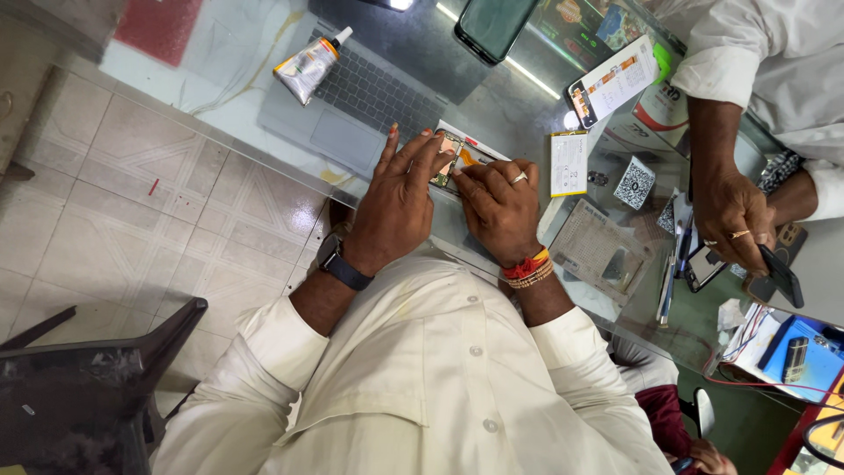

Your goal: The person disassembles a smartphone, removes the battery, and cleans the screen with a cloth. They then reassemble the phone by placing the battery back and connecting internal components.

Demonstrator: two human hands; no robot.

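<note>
Opened phone (454, 161) flat on the glass tabletop (492, 105), pinned under both my hands (400, 198) (499, 207), fingers pressing, nothing pinched. Looks light, thin and fragile inside, so I'd grip the edges only.

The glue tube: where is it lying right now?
In the head view, the glue tube lies upper left on the glass counter, resting on the laptop's left edge, apart from the left hand and right hand.

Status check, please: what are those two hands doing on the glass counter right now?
Left hand and right hand both pressing on opened phone. Glue tube and laptop just beyond. Another person's hand holds a dark phone, well clear.
</note>
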